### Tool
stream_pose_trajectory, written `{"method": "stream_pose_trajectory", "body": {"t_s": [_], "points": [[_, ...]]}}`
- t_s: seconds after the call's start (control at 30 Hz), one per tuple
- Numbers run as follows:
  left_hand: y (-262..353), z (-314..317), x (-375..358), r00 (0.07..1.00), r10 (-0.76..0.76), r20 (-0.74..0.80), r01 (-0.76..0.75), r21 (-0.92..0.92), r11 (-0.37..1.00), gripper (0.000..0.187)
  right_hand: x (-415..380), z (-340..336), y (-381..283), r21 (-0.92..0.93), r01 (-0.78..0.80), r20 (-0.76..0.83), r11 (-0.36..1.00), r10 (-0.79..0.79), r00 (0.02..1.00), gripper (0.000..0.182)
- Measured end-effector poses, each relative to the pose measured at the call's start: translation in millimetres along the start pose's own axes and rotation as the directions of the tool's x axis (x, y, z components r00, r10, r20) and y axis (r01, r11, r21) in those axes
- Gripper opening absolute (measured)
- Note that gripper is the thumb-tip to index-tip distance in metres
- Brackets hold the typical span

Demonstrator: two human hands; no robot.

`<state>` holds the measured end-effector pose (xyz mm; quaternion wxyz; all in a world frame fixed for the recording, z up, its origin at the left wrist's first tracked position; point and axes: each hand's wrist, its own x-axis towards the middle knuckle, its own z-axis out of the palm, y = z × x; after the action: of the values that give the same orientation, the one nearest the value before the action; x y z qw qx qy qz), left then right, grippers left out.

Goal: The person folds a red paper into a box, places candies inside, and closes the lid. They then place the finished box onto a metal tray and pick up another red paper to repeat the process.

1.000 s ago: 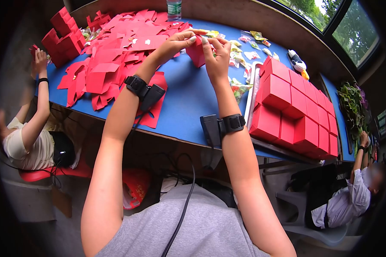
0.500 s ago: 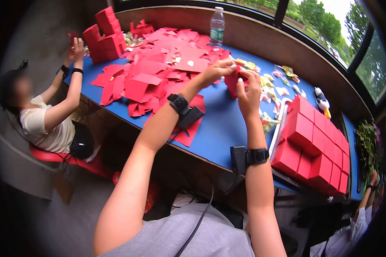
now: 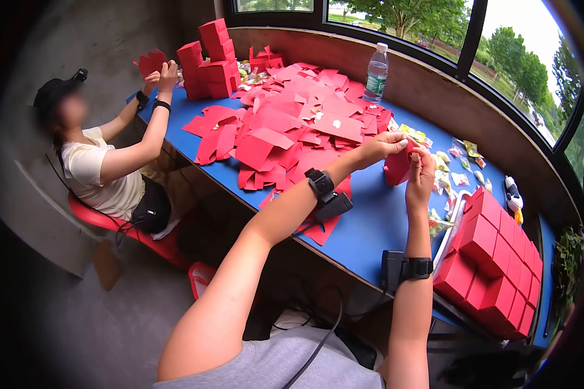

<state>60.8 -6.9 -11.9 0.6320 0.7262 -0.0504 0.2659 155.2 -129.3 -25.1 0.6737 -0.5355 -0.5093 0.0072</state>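
A small red paper box (image 3: pixel 396 170) is held between my two hands over the blue table. My left hand (image 3: pixel 387 146) pinches its upper edge from the left. On the right side, my right hand (image 3: pixel 422 175) grips the same box with bent fingers; its top is partly hidden behind them. Left of my hands spreads a heap of flat red card pieces (image 3: pixel 266 146). Wrapped candies (image 3: pixel 442 170) lie scattered just beyond my right hand. Finished-looking red boxes (image 3: pixel 493 253) sit packed in rows in a white-edged tray (image 3: pixel 453 227) at the right.
A water bottle (image 3: pixel 376 72) stands at the back by the window. To the left, a seated co-worker (image 3: pixel 104 149) holds a red card piece (image 3: pixel 152 63) beside stacked red boxes (image 3: pixel 207 71). A white bottle-like item (image 3: pixel 514 198) lies behind the tray.
The view has turned, so the scene sits further left in view before and further right now. Both my hands keep hold of the box. The co-worker's red piece now looks spread open.
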Motion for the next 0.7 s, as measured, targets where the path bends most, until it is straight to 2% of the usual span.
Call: {"method": "stream_pose_trajectory", "body": {"t_s": [0.07, 0.1, 0.2, 0.4, 0.47, 0.5, 0.53, 0.6, 0.63, 0.67, 0.7], "points": [[6.1, 3.4, -1.4, 1.0, -0.005, 0.025, 0.005, -0.019, 1.0, 0.03, -1.4, -0.8, 2.8, -0.092, 0.074, -0.006, 0.993, -0.074, 0.997, 0.04], [5.7, 4.0, -1.3, 1.0, 0.005, 0.018, -0.005, 0.012, 1.0, 0.029, -0.7, -2.9, 6.6, -0.153, 0.07, 0.032, 0.986, -0.066, 0.997, 0.041], [4.1, 8.1, -2.1, 0.998, 0.007, 0.059, -0.01, 0.039, 0.999, 0.026, -0.6, -3.0, 14.1, -0.215, 0.083, 0.018, 0.973, -0.081, 0.997, 0.043], [1.7, 4.2, -0.3, 0.999, -0.011, 0.044, 0.008, 0.064, 0.998, 0.02, 0.7, -1.5, 24.6, -0.058, 0.064, 0.053, 0.996, -0.061, 0.997, 0.04], [-3.9, 1.5, 0.7, 0.999, 0.024, -0.022, -0.024, 0.018, 1.0, 0.021, -0.1, 0.2, 13.9, 0.085, -0.099, 0.08, 0.991, 0.092, 0.992, 0.036], [0.8, 1.2, -1.9, 1.0, 0.012, -0.028, -0.012, -0.02, 1.0, 0.024, -0.1, 0.8, -1.1, 0.212, -0.173, 0.152, 0.962, 0.143, 0.978, 0.036], [1.1, 0.0, -2.7, 1.0, 0.014, -0.028, -0.014, -0.024, 1.0, 0.024, -0.3, 3.1, -3.0, 0.207, -0.174, 0.153, 0.963, 0.144, 0.978, 0.036], [-1.1, -1.4, -1.0, 0.994, -0.009, -0.108, -0.003, -0.106, 0.994, 0.027, -1.0, 3.4, -4.0, 0.323, -0.288, 0.163, 0.902, 0.247, 0.955, 0.043], [-4.1, -3.8, 0.2, 0.993, -0.017, -0.12, -0.001, -0.144, 0.99, 0.03, -0.6, 4.0, -5.3, 0.296, -0.298, 0.176, 0.907, 0.255, 0.951, 0.05], [-8.8, -6.9, 1.3, 0.993, 0.001, -0.122, -0.019, -0.147, 0.989, 0.031, -0.2, 2.9, -5.8, 0.301, -0.274, 0.254, 0.913, 0.2, 0.946, 0.055], [-10.5, -6.9, -0.2, 0.993, 0.015, -0.118, -0.034, -0.159, 0.987, 0.034, -2.3, 2.8, -4.2, 0.283, -0.303, 0.268, 0.91, 0.228, 0.936, 0.059]]}}
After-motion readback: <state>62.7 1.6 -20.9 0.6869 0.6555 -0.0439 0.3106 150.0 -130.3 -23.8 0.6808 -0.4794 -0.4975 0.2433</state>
